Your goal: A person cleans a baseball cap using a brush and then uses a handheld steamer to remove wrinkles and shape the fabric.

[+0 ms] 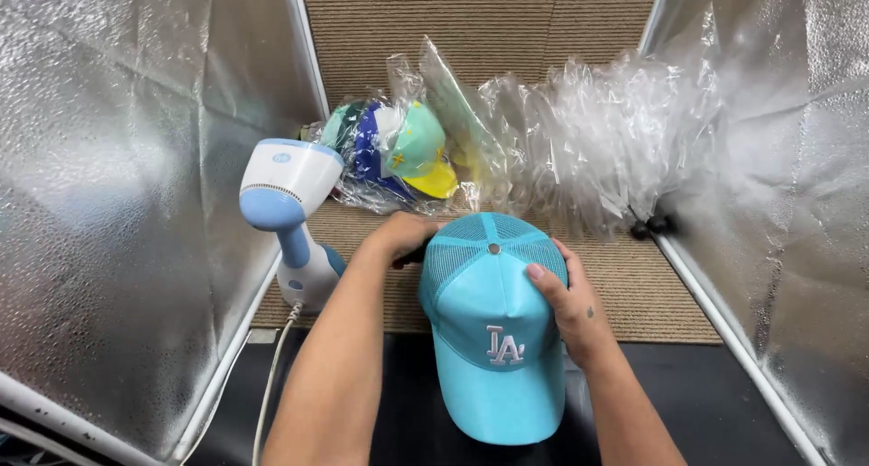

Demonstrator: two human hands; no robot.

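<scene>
Foil walls (109, 204) flank a brown mat (634, 294). Cap (493, 330), centre, on a hidden form: light, soft mesh back, stiffer front; grip at crown sides. Right hand (570, 308) fingers curl on its side; left hand (398, 238) clasps the rear. Steamer (290, 213) stands left.

Bright, even light; glare on foil panels (109, 204) (edges slightly bowed)

Two bare forearms reach forward from the bottom edge. The left hand (398, 237) curls inward, knuckles up, fingers tucked out of sight. The right hand (568, 305) is spread, fingers bent in a light grip.
</scene>
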